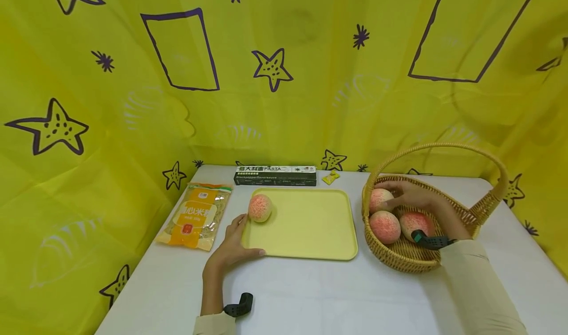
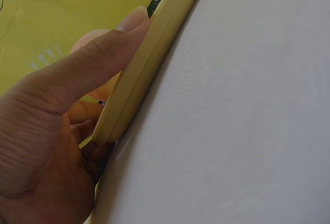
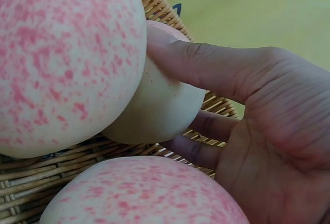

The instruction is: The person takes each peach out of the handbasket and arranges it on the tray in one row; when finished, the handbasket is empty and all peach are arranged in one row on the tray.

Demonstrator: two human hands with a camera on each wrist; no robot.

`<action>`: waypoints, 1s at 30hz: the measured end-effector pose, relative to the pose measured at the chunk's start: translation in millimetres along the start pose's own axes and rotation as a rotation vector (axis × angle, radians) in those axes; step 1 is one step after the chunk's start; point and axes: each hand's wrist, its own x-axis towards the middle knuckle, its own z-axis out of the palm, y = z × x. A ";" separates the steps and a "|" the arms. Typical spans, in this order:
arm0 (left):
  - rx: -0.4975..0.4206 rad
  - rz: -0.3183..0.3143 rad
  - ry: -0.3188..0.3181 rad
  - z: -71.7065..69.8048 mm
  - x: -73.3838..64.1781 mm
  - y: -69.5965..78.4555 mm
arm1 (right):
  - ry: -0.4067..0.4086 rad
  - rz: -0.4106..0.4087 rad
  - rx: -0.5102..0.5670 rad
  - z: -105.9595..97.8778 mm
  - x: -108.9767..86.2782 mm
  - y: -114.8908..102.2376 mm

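Peach (image 1: 377, 201) in R hand (image 1: 412, 197), yel. tray (image 1: 310, 221) in L hand (image 1: 232, 249).

Pink-speckled peaches (image 1: 384, 227), a pale yellow tray (image 1: 310, 221) and a golden-tan basket (image 1: 401, 262).
The peaches wore pink flecks over cream; the tray was plain, the basket patterned by its weave. The desk (image 1: 301, 295) was white, and the bright yellow cloth (image 1: 310, 113) bore dark purple starfish, starbursts and four-sided outlines, plus faint white shell-like motifs. The bag (image 1: 187, 226) showed orange with a green top strip, the pasta box (image 1: 275, 179) dark green and white, the small packet (image 1: 330, 177) yellow, the sleeves (image 1: 479, 285) beige.
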 end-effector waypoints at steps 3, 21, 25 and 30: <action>0.000 -0.001 0.001 0.1 -0.1 -0.1 | -0.009 0.006 -0.014 1.7 0.6 -0.4; -0.006 0.007 0.000 -0.6 0.0 1.6 | 0.040 -0.036 -0.113 2.5 1.1 -1.4; -0.011 0.010 0.002 -0.6 0.3 1.2 | 0.065 -0.032 -0.085 1.5 0.6 -1.1; -0.009 -0.001 0.000 -0.5 -0.5 1.0 | 0.103 -0.036 -0.064 1.2 -0.4 0.9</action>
